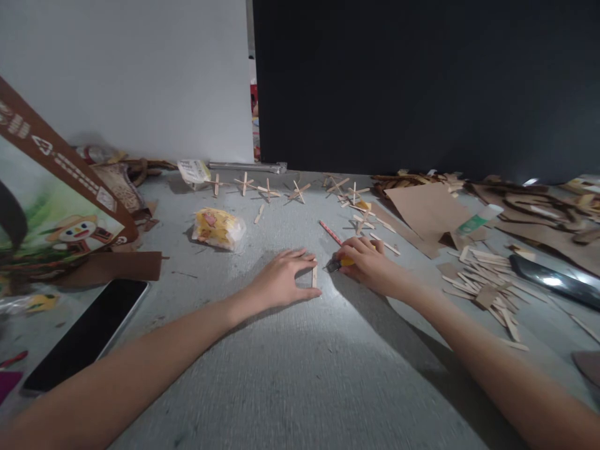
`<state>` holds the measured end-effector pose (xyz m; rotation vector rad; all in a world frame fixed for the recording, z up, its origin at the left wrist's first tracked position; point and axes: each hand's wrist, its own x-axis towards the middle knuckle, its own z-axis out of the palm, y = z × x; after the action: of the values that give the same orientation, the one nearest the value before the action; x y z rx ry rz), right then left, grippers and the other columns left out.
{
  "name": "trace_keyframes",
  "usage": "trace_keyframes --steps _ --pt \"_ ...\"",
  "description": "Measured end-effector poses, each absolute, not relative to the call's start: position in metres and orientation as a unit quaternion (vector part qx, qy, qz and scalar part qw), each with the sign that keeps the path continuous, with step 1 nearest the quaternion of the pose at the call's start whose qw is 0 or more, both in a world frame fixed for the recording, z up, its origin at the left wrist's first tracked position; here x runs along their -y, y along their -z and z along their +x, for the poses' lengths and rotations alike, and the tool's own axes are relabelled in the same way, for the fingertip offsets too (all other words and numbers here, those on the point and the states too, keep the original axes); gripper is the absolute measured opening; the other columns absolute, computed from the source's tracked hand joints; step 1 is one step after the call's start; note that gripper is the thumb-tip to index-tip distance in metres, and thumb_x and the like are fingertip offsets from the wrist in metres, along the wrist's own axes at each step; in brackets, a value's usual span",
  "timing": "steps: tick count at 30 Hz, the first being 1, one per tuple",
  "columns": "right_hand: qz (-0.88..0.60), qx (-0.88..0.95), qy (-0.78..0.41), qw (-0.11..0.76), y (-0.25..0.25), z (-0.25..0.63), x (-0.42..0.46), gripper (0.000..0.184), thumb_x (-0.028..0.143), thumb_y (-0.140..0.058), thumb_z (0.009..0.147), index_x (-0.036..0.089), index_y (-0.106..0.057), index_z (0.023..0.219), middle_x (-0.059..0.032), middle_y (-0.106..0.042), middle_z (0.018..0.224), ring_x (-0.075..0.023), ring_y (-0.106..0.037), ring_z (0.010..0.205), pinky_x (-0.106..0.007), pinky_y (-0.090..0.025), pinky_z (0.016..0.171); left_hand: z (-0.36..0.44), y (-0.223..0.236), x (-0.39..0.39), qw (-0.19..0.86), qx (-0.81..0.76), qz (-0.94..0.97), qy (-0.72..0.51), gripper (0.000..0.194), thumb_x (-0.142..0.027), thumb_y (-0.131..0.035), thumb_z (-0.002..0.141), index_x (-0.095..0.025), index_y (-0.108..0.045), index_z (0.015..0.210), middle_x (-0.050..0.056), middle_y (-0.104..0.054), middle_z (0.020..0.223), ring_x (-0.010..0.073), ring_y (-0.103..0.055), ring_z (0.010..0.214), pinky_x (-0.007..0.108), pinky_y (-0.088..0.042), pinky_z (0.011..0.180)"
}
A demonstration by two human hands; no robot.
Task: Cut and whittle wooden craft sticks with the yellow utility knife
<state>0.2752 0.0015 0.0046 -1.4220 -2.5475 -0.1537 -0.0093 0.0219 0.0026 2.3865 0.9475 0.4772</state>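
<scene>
My left hand [281, 278] rests on the grey table, thumb and fingers at the two ends of a short wooden craft stick [314, 277], pinning it upright in view. To the right, my right hand [368, 262] is wrapped round a yellow utility knife [347, 261], whose dark metal front end points left toward the stick, a small gap apart. A red patterned pencil or pen [330, 231] lies just beyond the right hand. Small crossed-stick figures, such as this one [299, 191], stand in a row along the back.
A loose pile of craft sticks [492, 281] lies right, near a glue stick [479, 220], cardboard [422, 212] and a dark glossy object [553, 281]. Left are a yellow snack packet [218, 229], a phone [89, 331] and a printed bag [70, 194]. Panels [422, 81] rise behind.
</scene>
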Motion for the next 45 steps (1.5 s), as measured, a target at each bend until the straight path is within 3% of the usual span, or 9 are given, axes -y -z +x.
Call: trace_keyframes --steps 6,9,11,14,19,36,41,43,45 --pt "-0.464 0.872 0.092 0.123 -0.007 0.272 -0.002 0.021 0.023 -0.046 0.113 0.021 -0.067 0.113 -0.0135 -0.073 0.11 -0.0307 -0.067 0.103 -0.045 -0.042 0.096 -0.01 -0.004 -0.023 0.263 -0.351 0.88 -0.181 0.062 -0.053 -0.087 0.086 -0.026 -0.074 0.14 0.012 -0.053 0.169 0.0347 -0.042 0.162 0.057 -0.033 0.134" --pt "-0.473 0.871 0.041 0.129 -0.023 0.267 0.007 0.028 0.021 -0.038 0.115 0.02 -0.065 0.12 -0.0134 -0.073 0.115 -0.024 -0.068 0.085 -0.035 -0.044 0.078 -0.01 -0.007 -0.021 0.264 -0.358 0.879 -0.174 0.06 -0.053 -0.086 0.086 -0.026 -0.075 0.139 0.012 -0.053 0.169 0.035 -0.043 0.162 0.057 -0.033 0.133" --pt "-0.479 0.873 0.006 0.088 -0.035 0.263 0.013 0.029 0.027 -0.038 0.116 0.02 -0.066 0.117 -0.0112 -0.074 0.11 -0.0199 -0.066 0.072 -0.031 -0.037 0.064 -0.009 -0.008 -0.02 0.263 -0.362 0.878 -0.172 0.061 -0.054 -0.086 0.087 -0.025 -0.074 0.139 0.013 -0.054 0.168 0.0349 -0.043 0.162 0.056 -0.034 0.133" --pt "-0.455 0.89 0.035 0.003 -0.047 0.254 0.017 0.038 0.038 -0.04 0.118 0.019 -0.07 0.103 -0.0083 -0.074 0.095 -0.0175 -0.063 0.065 -0.033 -0.024 0.058 -0.008 -0.009 -0.019 0.256 -0.363 0.88 -0.169 0.061 -0.052 -0.086 0.086 -0.024 -0.074 0.139 0.014 -0.055 0.167 0.0343 -0.044 0.162 0.055 -0.034 0.133" --pt "-0.419 0.901 0.106 -0.025 -0.049 0.247 0.012 0.041 0.038 -0.039 0.119 0.018 -0.072 0.103 -0.0082 -0.074 0.093 -0.016 -0.062 0.064 -0.035 -0.016 0.058 -0.007 -0.008 -0.02 0.251 -0.366 0.88 -0.166 0.062 -0.051 -0.087 0.085 -0.024 -0.074 0.139 0.013 -0.055 0.167 0.0341 -0.045 0.161 0.055 -0.034 0.133" --pt "-0.407 0.905 0.106 -0.069 -0.051 0.236 0.007 0.034 0.035 -0.046 0.117 0.019 -0.074 0.106 -0.0067 -0.076 0.091 -0.0164 -0.066 0.063 -0.036 -0.018 0.057 -0.008 -0.006 -0.02 0.25 -0.364 0.881 -0.168 0.064 -0.052 -0.089 0.085 -0.026 -0.073 0.141 0.012 -0.054 0.168 0.0331 -0.045 0.161 0.054 -0.034 0.134" --pt "-0.373 0.913 0.106 -0.123 -0.066 0.227 0.002 0.026 0.027 -0.054 0.113 0.018 -0.077 0.104 -0.0074 -0.077 0.082 -0.0184 -0.068 0.06 -0.035 -0.023 0.055 -0.008 -0.004 -0.022 0.255 -0.359 0.883 -0.164 0.063 -0.055 -0.087 0.086 -0.026 -0.073 0.141 0.013 -0.053 0.169 0.035 -0.044 0.161 0.057 -0.032 0.134" --pt "-0.352 0.919 0.104 -0.147 -0.073 0.221 -0.002 0.019 0.015 -0.06 0.106 0.019 -0.079 0.103 -0.0074 -0.078 0.079 -0.0197 -0.069 0.06 -0.033 -0.026 0.056 -0.008 -0.002 -0.024 0.257 -0.355 0.885 -0.157 0.064 -0.058 -0.086 0.086 -0.026 -0.073 0.14 0.013 -0.051 0.17 0.0359 -0.042 0.162 0.058 -0.031 0.134" --pt "-0.34 0.922 0.099 -0.153 -0.079 0.215 -0.006 0.025 0.003 -0.063 0.097 0.021 -0.081 0.098 -0.0065 -0.077 0.076 -0.0204 -0.07 0.061 -0.032 -0.031 0.059 -0.009 -0.001 -0.025 0.255 -0.349 0.889 -0.152 0.065 -0.061 -0.084 0.087 -0.027 -0.072 0.14 0.013 -0.049 0.172 0.0362 -0.041 0.163 0.057 -0.031 0.134"
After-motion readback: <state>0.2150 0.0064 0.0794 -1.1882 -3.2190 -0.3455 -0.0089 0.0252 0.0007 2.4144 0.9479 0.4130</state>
